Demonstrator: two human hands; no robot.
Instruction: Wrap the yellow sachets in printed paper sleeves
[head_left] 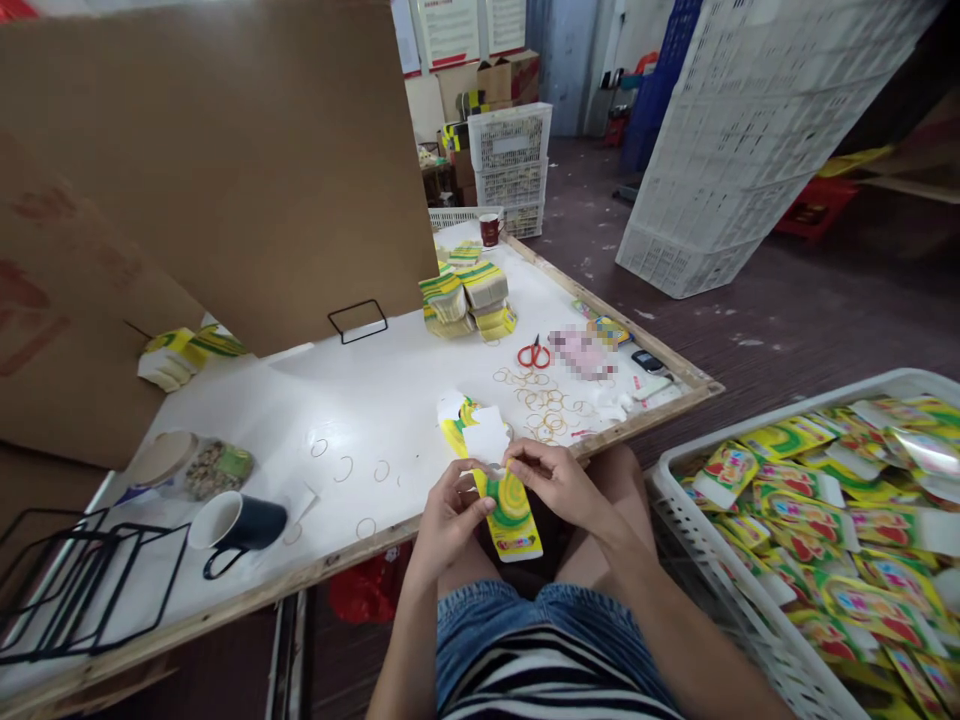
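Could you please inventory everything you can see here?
table: one, white top, centre
held carton: one, yellow-green, at table's front edge
carton stacks: several, yellow-green, table's far side and left
rubber bands: many, tan, mostly table's right
scissors: one, red-handled, behind rubber bands
blurred item: one, pink, right of scissors
small device: one, black, right corner
blue mug: one, dark, table's left
red mug: one, dark, far end
jar: one, clear, beside blue mug
wire racks: at least two, black, left
cardboard panels: several, brown, rear left
crate stacks: several, white and blue, rear
basket: one, white, right, full of cartons
left hand: one, bare, on held carton
right hand: one, bare, likewise
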